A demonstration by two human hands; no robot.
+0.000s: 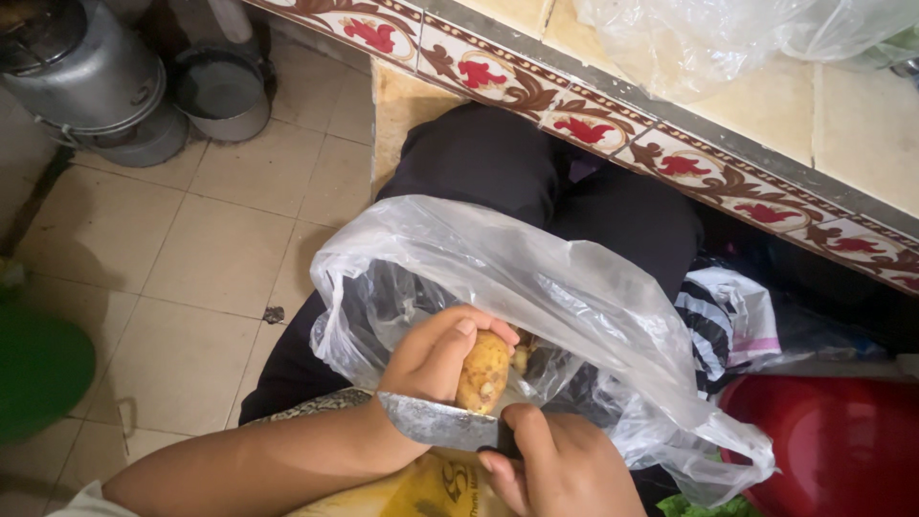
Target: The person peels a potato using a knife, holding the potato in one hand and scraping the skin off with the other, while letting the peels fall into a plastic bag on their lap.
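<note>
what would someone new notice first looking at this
First, the yellowish-brown potato at bottom centre, gripped in the left hand while the right hand lays a broad steel knife blade against it. Behind them a crinkled clear plastic bag gapes open over a lap in black cloth. The band of red-flowered patterned tiles edging the counter runs across the top right.
</note>
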